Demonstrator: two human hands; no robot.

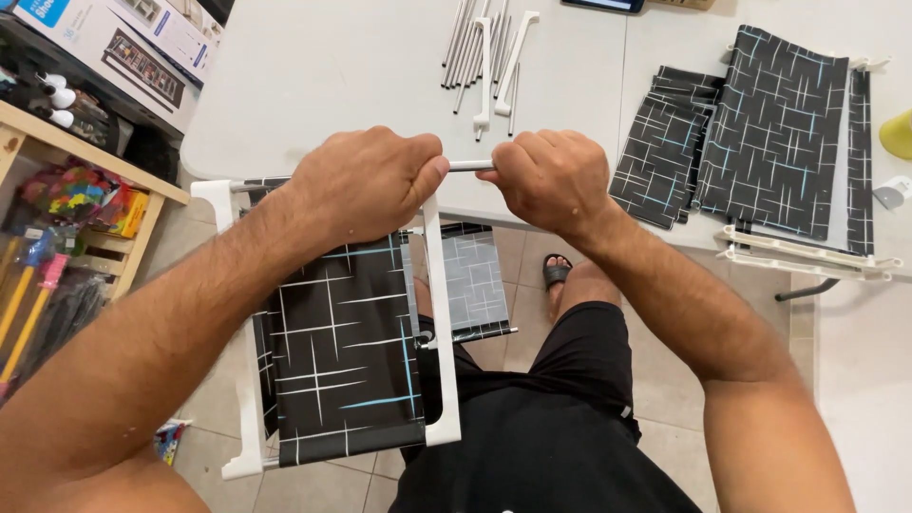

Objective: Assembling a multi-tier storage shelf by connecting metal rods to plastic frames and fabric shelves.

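My left hand [366, 180] and my right hand [551, 179] both grip a thin grey metal rod [471, 165], which shows only in the short gap between the fists. The rod runs along the top of a shelf frame with white plastic side bars [441, 332] and a black fabric panel with white and blue lines [342, 351]. The frame hangs over my lap, in front of the white table's [323, 76] near edge. A second, greyer fabric tier [475, 280] shows below it.
Several loose grey rods and white plastic bars [484, 52] lie on the table behind my hands. Folded black patterned fabric panels [750, 133] and white frame bars [807, 256] lie at the right. A wooden shelf with toys [76, 199] stands at the left.
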